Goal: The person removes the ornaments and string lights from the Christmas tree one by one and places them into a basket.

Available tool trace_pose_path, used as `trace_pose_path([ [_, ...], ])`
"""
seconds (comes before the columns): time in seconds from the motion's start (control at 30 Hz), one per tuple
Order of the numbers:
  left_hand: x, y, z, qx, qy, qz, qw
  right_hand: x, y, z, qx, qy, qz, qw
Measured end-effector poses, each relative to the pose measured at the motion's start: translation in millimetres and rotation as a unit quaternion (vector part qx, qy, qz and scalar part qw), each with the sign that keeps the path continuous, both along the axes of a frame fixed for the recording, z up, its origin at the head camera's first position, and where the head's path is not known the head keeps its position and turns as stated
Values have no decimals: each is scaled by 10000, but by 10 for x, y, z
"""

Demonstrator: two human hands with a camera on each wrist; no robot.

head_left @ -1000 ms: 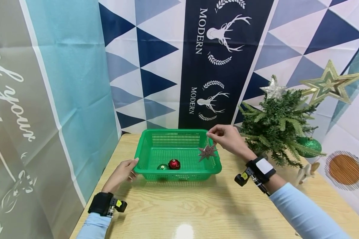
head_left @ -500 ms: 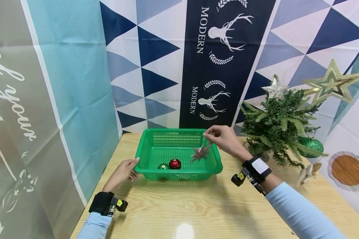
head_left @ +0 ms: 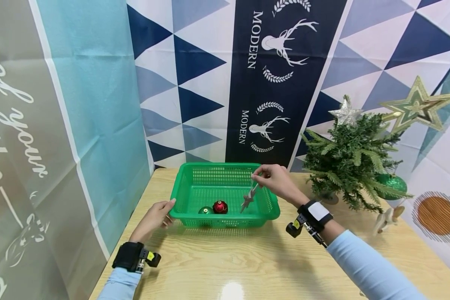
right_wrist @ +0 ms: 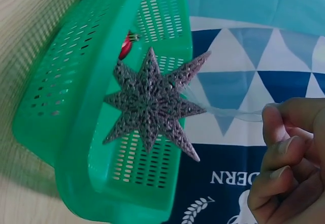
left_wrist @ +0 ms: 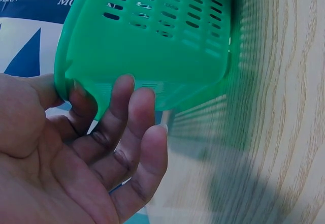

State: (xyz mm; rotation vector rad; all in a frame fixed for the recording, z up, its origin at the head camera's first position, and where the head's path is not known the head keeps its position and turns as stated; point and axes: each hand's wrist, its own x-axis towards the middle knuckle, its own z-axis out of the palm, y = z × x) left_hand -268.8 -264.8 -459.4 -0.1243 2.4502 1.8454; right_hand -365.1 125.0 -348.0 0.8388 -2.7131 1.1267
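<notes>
My right hand (head_left: 276,181) pinches a pale ribbon loop between thumb and forefinger. From that loop hangs a glittery mauve star ornament (right_wrist: 151,104) with several points, over the right part of the green plastic basket (head_left: 225,223). My left hand (head_left: 155,216) grips the basket's rim at its near left corner, thumb on top; in the left wrist view the other fingers (left_wrist: 147,148) curl loosely beneath the corner. Inside the basket, near its front wall, a red bauble (head_left: 220,207) lies beside a green bauble (head_left: 206,210).
On the right of the wooden table (head_left: 217,258) stands a small artificial Christmas tree (head_left: 354,154). It bears a silver star (head_left: 346,113), a large gold star (head_left: 418,105) and a green glitter bauble (head_left: 391,186). Patterned cloth (head_left: 198,75) hangs behind the table.
My right hand has moved left with the star ornament, bringing it from the basket's right edge further over the inside. The ornament has turned on its ribbon. My left hand keeps its place.
</notes>
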Motion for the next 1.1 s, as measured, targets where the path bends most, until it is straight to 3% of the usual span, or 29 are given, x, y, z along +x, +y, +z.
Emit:
trace_pose_path([
  [0.43, 21, -22, -17, -35, -27, -4, 10000, -57, -113, -219, 440, 165, 141, 9988],
  [0.6, 27, -15, -22, -63, 16, 1, 10000, -80, -176, -302, 498, 81, 206, 9985],
  [1.1, 54, -4, 24, -162, 90, -44, 9998, -116, -375, -456, 585, 387, 129, 9975],
])
